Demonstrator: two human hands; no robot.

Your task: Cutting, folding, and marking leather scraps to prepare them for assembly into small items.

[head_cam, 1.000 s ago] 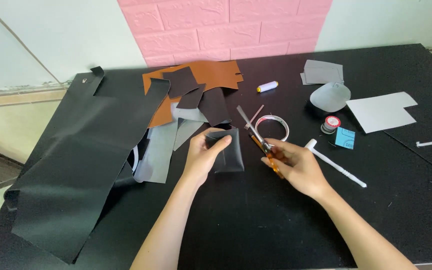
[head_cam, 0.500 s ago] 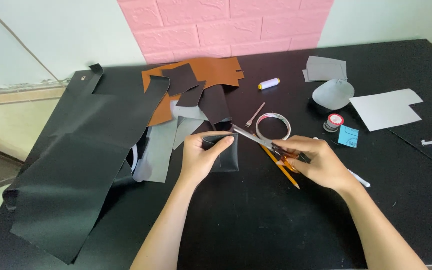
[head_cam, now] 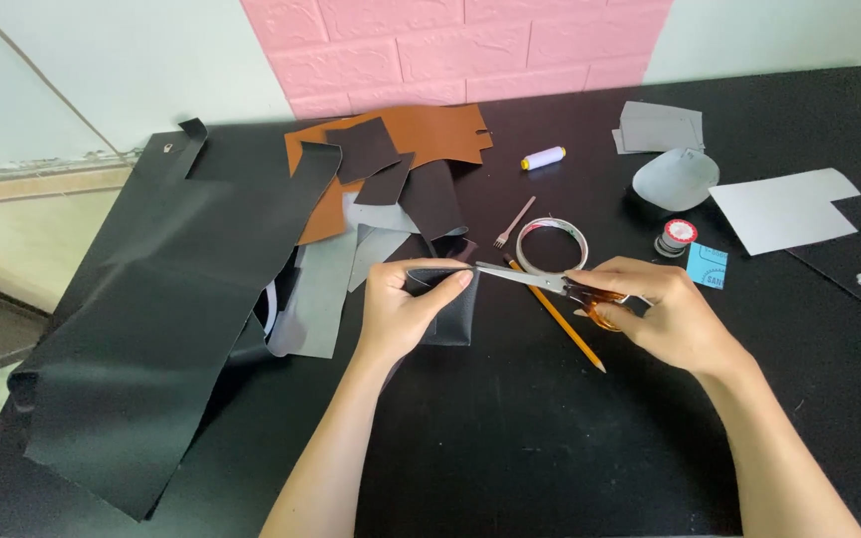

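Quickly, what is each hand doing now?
Left hand: closed on the small black leather piece.
Right hand: closed on the scissors.

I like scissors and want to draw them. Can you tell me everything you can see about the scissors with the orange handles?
The scissors with silver metal blades and orange handles are held above the black table in the right hand, whose fingers wrap the handles. The blades look thin and nearly closed, and point left, almost level. Their tips meet the edge of the small black leather piece pinched in the left hand. A yellow pencil lies beneath them.
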